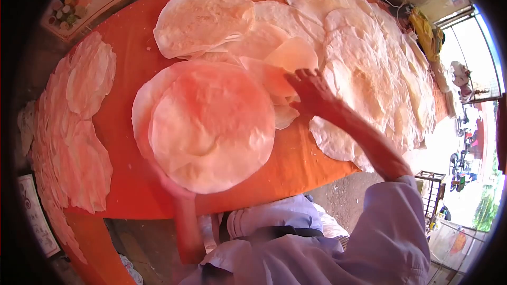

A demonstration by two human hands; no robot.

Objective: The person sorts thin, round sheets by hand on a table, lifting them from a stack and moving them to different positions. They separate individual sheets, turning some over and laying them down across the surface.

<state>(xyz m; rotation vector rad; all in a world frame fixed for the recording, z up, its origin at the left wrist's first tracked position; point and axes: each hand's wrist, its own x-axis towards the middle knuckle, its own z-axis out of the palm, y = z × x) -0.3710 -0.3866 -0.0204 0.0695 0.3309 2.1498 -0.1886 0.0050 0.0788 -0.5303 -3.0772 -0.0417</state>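
A large, thin, round flatbread sheet (211, 126) lies spread over my left hand (177, 187), with a second sheet showing behind its left edge. The hand's fingers are mostly hidden beneath the sheets, and its wrist comes up from the table's near side. My right hand (311, 92) is open, fingers stretched and apart. Its fingertips are right at the edge of a pale, curled flatbread (294, 55) in the middle of the table. Behind the sheets on my left hand rests a stack of round flatbreads (206, 18).
A broad, overlapping pile of flatbreads (364, 68) covers the right side of the orange table (127, 142). Another pile (79, 137) runs along the left edge. A wire rack (430, 192) stands beyond the near right side, and a yellow bag (425, 31) sits at the far right.
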